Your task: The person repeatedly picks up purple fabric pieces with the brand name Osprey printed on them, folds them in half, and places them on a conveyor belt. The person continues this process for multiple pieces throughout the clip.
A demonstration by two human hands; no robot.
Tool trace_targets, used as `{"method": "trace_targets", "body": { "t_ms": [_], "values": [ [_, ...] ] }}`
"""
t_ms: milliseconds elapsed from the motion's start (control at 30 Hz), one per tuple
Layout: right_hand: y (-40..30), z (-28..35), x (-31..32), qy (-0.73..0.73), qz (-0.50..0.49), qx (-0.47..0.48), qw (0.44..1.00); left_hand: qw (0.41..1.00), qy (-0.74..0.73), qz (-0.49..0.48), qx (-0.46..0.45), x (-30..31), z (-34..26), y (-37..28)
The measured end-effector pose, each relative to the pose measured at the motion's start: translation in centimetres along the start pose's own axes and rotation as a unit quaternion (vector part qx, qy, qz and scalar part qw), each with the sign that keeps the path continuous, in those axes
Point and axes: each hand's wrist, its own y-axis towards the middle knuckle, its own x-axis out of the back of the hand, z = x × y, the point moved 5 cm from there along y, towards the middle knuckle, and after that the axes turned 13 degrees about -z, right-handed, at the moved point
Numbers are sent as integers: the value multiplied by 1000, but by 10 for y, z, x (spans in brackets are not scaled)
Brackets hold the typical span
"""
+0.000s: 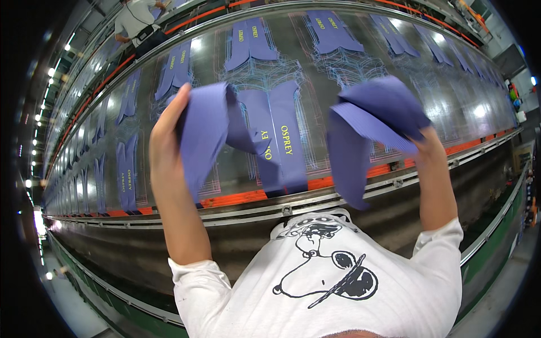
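Note:
Bent purple fabric pieces hang from both my raised hands above a long dark printing table. My left hand [169, 122] grips one purple fabric piece [205, 126], its thumb on the near edge. On the other side, my right hand [429, 145] holds a folded purple fabric piece [380, 110] that droops toward the table's front edge. Between them, a flat pair of purple panels [285, 114] with yellow brand lettering lies on the table, partly covered by the hanging cloth. More printed panels [251, 40] lie in rows, with blue and pink outline marks around them.
A metal rail [253, 217] with clamps runs along the table's near edge, beside an orange strip [232, 199]. Another person [137, 25] in a light shirt stands beyond the far rail at upper left. A green-sided structure [110, 287] is behind me.

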Motion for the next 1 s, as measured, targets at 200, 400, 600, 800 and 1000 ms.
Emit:
{"method": "trace_targets", "body": {
  "t_ms": [200, 400, 600, 800, 1000],
  "values": [
    [108, 18, -65, -72, 97, -15, 993, 980, 126, 148, -34, -49, -18, 114],
    [117, 2, -102, -110, 134, 17, 985, 989, 66, 111, -76, -68, -20, 83],
    [101, -150, -50, -100, -29, -140, 985, 983, 117, 96, 106, 48, 118, 85],
    [86, -361, 92, -199, -180, -316, 910, 932, 194, 1, 306, 213, 344, 96],
    [56, -371, 108, -250, -210, -291, 899, 921, 240, -30, 307, 237, 389, 72]
  ]
}}
